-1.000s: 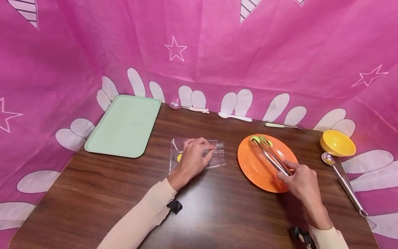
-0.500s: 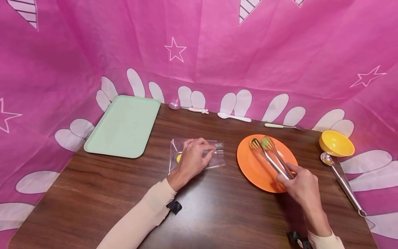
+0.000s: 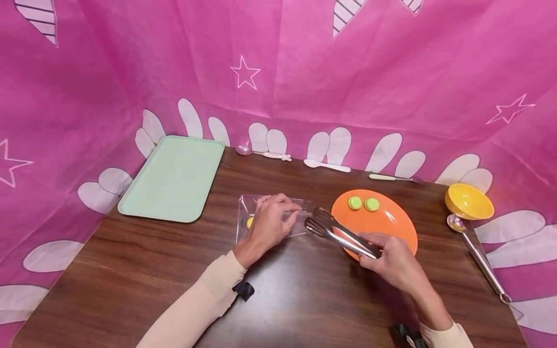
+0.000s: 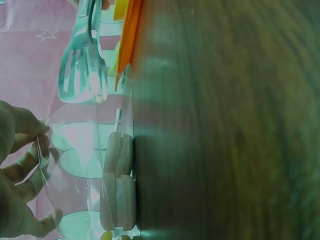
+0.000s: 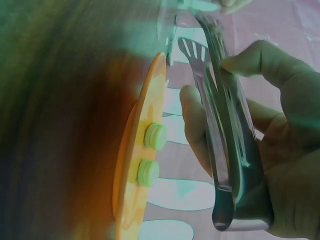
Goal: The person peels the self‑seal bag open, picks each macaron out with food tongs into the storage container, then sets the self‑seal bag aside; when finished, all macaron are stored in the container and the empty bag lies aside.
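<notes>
My left hand [image 3: 271,220] pinches the upper layer of a clear plastic bag [image 3: 243,205], lifting it near the open end. Inside the bag lie two pale macarons [image 4: 118,200] and a yellow macaron [image 3: 250,223], mostly covered by the hand in the head view. My right hand [image 3: 393,263] grips metal tongs [image 5: 232,125] around their arms. The slotted tong heads, slightly spread with nothing between them, hover at the bag's open end. Two green macarons [image 3: 372,204] sit side by side on the orange plate [image 3: 393,227], under and beyond the tongs.
A mint tray [image 3: 174,179] stands at the back left. Along the back edge lie a pink-handled spoon [image 3: 274,155], a white spoon [image 3: 328,166] and a green-handled utensil [image 3: 383,177]. On the right are a yellow bowl [image 3: 467,200] and a long metal scoop [image 3: 480,258].
The tongs have moved left from over the green macarons to the bag's open end, uncovering both macarons on the plate. My left hand has held still on the bag.
</notes>
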### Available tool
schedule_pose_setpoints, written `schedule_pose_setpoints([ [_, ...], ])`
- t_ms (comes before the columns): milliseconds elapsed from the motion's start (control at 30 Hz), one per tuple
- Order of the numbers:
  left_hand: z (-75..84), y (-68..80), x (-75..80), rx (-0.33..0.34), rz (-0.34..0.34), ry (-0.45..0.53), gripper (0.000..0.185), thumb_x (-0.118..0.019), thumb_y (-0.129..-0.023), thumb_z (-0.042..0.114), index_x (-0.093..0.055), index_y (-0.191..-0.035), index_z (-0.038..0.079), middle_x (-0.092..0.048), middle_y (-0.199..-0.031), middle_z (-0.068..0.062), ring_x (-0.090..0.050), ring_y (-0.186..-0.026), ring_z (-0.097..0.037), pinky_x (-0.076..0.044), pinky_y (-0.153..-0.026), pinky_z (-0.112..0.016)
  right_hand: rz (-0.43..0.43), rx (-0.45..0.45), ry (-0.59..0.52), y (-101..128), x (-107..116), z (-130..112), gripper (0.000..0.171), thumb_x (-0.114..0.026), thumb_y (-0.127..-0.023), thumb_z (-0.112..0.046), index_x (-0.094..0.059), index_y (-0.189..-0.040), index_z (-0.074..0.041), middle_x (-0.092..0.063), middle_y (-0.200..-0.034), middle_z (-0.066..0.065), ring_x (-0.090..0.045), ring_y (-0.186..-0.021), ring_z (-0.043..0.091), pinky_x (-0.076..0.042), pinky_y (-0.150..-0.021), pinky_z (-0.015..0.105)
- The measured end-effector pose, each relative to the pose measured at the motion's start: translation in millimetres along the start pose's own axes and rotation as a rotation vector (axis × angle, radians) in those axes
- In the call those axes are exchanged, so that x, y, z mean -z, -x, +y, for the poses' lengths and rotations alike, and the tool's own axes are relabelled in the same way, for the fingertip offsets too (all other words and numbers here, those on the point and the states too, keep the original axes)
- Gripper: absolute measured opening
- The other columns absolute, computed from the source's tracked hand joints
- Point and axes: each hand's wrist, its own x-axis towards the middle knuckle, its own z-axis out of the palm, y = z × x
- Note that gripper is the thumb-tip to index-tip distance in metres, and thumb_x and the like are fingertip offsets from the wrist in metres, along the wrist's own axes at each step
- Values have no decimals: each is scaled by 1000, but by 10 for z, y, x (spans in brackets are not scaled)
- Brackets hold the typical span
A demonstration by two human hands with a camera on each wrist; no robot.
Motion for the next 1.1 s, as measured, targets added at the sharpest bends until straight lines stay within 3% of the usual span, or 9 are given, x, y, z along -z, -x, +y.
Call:
schedule_pose_setpoints([
  [200,-21,12,4,-22,-59,51,12,-81,-93,12,-88,-103,14,-78,-95,0,-76,-93,-19,-48,-108,-56,-56,98,-32,-66,-82,-43,42,-88,-77,-7,-83,-118,-11,-82,-111,4,-67,-90,14,-54,-75,25],
  [533,-60,-6,76,-93,-211,85,12,-80,-94,12,-87,-104,14,-78,-96,0,-75,-96,-19,-48,-110,-59,-124,146,-68,-204,-193,-162,47,-83,-77,-4,-81,-123,-11,-77,-102,-2,-59,-78,6,-46,-65,21],
  [733,-84,-19,100,-154,-238,65,11,-79,-94,14,-87,-101,14,-78,-96,2,-75,-94,-17,-52,-105,-54,-156,176,-50,-306,-290,-272,45,-83,-78,-4,-81,-122,-12,-72,-94,-6,-56,-74,6,-45,-64,21],
  [967,-93,-28,100,-161,-248,65,11,-79,-95,14,-87,-102,15,-78,-96,2,-76,-94,-16,-53,-105,-53,-159,185,-68,-326,-362,-341,45,-82,-77,-2,-81,-121,-13,-70,-88,-9,-56,-73,6,-47,-63,21],
  [1100,-81,-38,85,-163,-251,56,11,-78,-96,15,-87,-103,15,-79,-97,1,-75,-95,-16,-54,-103,-51,-145,152,-77,-293,-378,-344,47,-82,-77,-3,-81,-123,-11,-74,-93,-6,-57,-76,8,-45,-62,21],
])
